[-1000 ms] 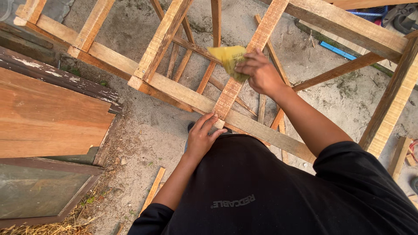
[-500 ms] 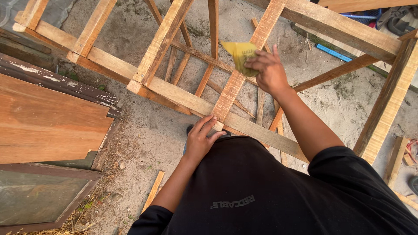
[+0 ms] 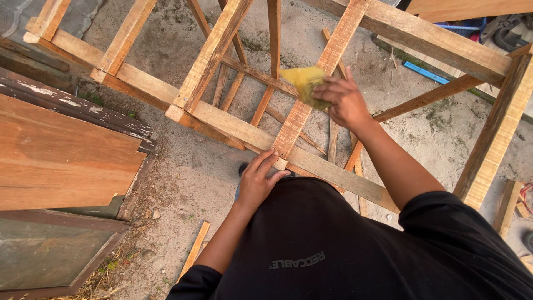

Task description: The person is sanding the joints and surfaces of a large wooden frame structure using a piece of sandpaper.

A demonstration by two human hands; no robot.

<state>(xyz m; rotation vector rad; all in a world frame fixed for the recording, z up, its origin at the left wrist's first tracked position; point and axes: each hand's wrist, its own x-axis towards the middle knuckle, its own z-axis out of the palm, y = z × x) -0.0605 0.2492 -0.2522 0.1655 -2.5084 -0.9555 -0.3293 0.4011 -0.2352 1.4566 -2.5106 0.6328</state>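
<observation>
Right hand [image 3: 345,100] has travelled up the slat since a second ago, from near the joint to about halfway along; fingers closed on a folded yellow abrasive sheet [image 3: 302,83], pressed flat against the rough-sawn slat [image 3: 327,66]. Sheet is blurred at its edge. Left hand [image 3: 258,180] has stayed where it was, fingers spread and open, resting on the cross rail [image 3: 222,122] where slat meets rail. Frame is pale, unplaned timber, square-edged, grain coarse. Ground below is grey sandy dirt [image 3: 172,166]. To the left, smooth reddish-brown boards [image 3: 61,155] stacked flat, dark weathered edging; a thin offcut strip [image 3: 194,250] lies near the person's side.
</observation>
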